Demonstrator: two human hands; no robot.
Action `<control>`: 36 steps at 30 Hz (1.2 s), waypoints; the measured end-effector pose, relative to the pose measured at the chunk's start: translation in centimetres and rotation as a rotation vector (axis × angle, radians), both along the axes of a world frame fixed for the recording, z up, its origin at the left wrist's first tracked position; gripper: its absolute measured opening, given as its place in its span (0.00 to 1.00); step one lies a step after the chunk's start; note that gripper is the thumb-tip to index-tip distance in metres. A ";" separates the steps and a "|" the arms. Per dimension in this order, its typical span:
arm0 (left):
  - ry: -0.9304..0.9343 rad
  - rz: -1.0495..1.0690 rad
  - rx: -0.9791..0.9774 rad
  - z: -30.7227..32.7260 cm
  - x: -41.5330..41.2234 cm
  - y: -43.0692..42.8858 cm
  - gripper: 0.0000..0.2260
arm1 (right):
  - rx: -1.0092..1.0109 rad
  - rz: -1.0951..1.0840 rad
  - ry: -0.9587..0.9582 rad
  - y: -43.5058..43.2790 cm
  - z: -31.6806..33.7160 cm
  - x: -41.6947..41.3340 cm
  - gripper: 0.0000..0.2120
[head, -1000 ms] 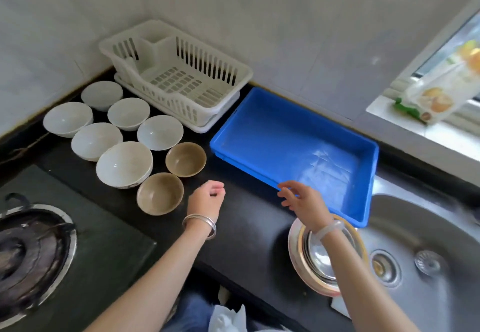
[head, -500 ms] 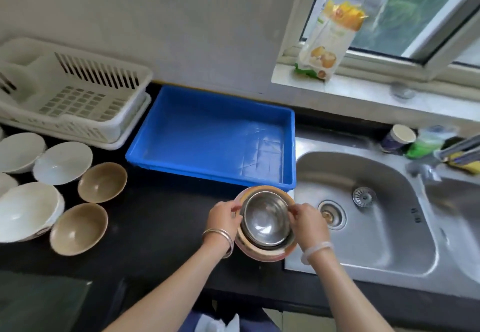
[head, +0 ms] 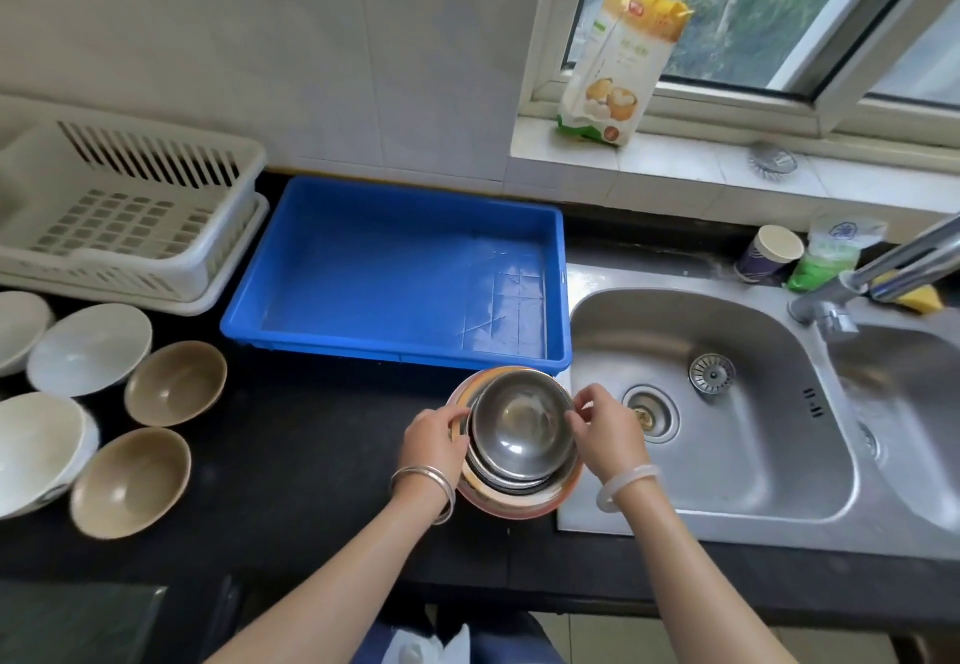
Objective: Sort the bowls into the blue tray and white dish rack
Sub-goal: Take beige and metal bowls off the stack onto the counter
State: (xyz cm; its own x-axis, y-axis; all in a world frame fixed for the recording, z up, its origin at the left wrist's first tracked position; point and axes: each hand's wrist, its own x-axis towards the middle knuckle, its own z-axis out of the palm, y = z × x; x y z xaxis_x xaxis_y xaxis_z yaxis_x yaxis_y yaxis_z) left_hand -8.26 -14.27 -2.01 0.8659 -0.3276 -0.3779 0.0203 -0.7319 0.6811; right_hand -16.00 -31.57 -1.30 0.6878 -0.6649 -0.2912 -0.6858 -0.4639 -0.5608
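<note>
Black counter [head: 291, 455] running left to right under a tiled wall; steel sink [head: 717, 403] set in at right, window sill [head: 675, 170] beyond it. A food packet [head: 618, 66] is being propped upright on the sill.

Blue tray [head: 395, 268] lying empty at centre, white dish rack [head: 124, 216] just left of it, also empty. Two tan bowls [head: 176, 383] and several white bowls [head: 88, 349] are sitting apart on the counter at left.

A stack of steel bowls [head: 519, 435] is being gripped at the tray's near edge: left hand [head: 434, 437] closed on its left rim, right hand [head: 605, 429] pinching the right rim. Stack count cannot be told; leftmost white bowls are being cut off by the frame.
</note>
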 end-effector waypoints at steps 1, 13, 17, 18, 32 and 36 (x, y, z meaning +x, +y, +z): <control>-0.006 -0.001 0.012 0.0 0.0 -0.1 0.17 | 0.029 -0.011 -0.012 -0.2 0.1 -0.1 0.04; -0.020 0.026 0.077 0.1 0.4 -2.2 0.13 | 0.155 -0.127 -0.138 -2.1 0.7 -2.0 0.05; 0.010 0.098 0.070 0.1 0.6 -2.6 0.07 | 0.162 -0.137 -0.150 -2.3 0.6 -2.3 0.04; 0.013 0.109 0.072 0.1 0.6 -2.7 0.06 | 0.168 -0.139 -0.151 -2.4 0.5 -2.3 0.04; -0.061 0.101 0.031 1.1 0.4 -2.6 0.05 | 0.210 -0.097 -0.173 -3.0 0.7 -2.8 0.07; -0.047 0.134 -0.002 1.6 0.3 -2.6 0.04 | 0.271 -0.098 -0.216 -2.9 1.3 -2.7 0.12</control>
